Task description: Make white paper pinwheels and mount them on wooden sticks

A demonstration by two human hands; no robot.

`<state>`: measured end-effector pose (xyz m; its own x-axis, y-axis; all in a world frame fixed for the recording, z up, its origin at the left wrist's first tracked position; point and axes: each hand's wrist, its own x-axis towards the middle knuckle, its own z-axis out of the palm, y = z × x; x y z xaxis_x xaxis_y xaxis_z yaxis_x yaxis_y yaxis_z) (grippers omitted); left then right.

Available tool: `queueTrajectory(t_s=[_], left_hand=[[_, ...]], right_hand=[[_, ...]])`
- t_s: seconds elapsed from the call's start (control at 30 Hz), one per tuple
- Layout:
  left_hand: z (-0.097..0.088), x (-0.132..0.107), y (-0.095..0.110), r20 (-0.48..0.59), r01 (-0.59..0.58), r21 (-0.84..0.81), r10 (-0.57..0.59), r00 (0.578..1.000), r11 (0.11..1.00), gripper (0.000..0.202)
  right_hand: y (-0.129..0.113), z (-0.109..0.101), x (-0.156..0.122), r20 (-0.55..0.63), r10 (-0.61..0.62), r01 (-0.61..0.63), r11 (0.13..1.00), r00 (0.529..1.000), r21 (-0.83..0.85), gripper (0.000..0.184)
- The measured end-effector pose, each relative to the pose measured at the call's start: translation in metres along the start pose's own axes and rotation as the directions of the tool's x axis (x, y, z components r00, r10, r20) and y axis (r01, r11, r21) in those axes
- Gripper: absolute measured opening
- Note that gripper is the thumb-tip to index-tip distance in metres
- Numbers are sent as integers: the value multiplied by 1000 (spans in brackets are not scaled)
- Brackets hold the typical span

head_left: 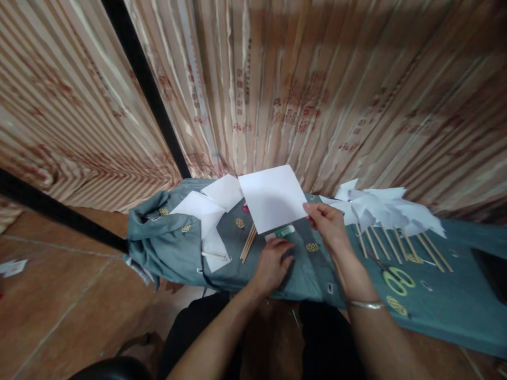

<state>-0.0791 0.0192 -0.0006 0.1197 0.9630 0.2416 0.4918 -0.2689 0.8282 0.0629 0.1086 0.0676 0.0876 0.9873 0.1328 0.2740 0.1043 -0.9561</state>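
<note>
A square sheet of white paper (273,198) is raised above the cloth, its right corner pinched between the thumb and fingers of my right hand (325,221). My left hand (273,266) is low over the cloth just below the sheet, fingers loosely bent and thumb apart, with nothing visible in it. Right by its fingertips lies a glue stick (284,231) with a green and white label. Several thin wooden sticks (249,244) lie in a bundle to the left of that hand. Something small and red shows partly from behind the sheet's left edge.
More white sheets (200,208) lie on the left of the grey-green cloth (245,277). On the right are several paper pinwheels (384,206) on sticks, green-handled scissors (398,279) and a dark flat object (491,272). A curtain (301,95) hangs behind; black poles (146,79) stand left.
</note>
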Motion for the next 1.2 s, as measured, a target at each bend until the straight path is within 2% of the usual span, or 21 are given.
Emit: queueTrajectory(t_s=[0.07,0.1,0.23,0.3,0.37,0.47,0.57,0.67,0.73,0.77,0.87,0.93,0.97,1.03,1.1,1.2], left_hand=[[-4,6,-6,-83,-7,103,15,996,995,41],[-6,9,-9,-111,-6,156,23,994,988,41],[-13,25,-23,-82,-34,261,58,995,965,39],[-15,32,-30,-66,-47,270,67,996,962,38],[-17,39,-37,-96,-54,294,86,992,954,37],[-20,48,-50,-203,3,346,71,977,938,38],[-24,55,-61,-267,24,352,75,961,936,36],[-26,54,-56,-296,12,359,102,950,933,36],[-23,45,-41,-305,-29,384,156,939,923,36],[-19,37,-31,-282,-76,388,197,939,918,35],[0,7,1,-26,-291,316,314,949,903,36],[14,-11,16,158,-368,285,335,929,885,42],[20,-17,20,213,-385,284,334,918,878,46],[27,-22,21,263,-378,305,305,915,874,37],[30,-21,17,261,-364,302,291,920,881,23],[29,-18,11,187,-307,229,267,945,924,24]], right_hand=[[14,-21,-17,-59,129,-117,976,990,183,44],[21,-30,-25,-50,167,-150,958,985,246,44],[41,-56,-50,-26,268,-244,908,963,340,44],[49,-69,-58,-9,294,-275,903,956,331,44],[56,-82,-63,6,303,-291,910,953,296,46],[64,-101,-67,14,304,-299,927,953,228,50],[73,-115,-68,38,315,-317,936,948,157,52],[82,-121,-67,73,328,-335,936,942,108,55],[86,-121,-68,91,330,-337,937,940,86,61],[87,-120,-70,103,328,-336,939,939,72,65],[84,-114,-77,167,315,-323,946,934,26,70],[80,-110,-83,220,309,-317,948,925,1,65],[79,-108,-86,250,307,-314,949,918,-12,61],[77,-107,-90,323,300,-305,952,897,-37,52],[77,-111,-90,361,276,-278,960,891,-47,47],[78,-122,-84,242,138,-123,989,960,-79,42]])
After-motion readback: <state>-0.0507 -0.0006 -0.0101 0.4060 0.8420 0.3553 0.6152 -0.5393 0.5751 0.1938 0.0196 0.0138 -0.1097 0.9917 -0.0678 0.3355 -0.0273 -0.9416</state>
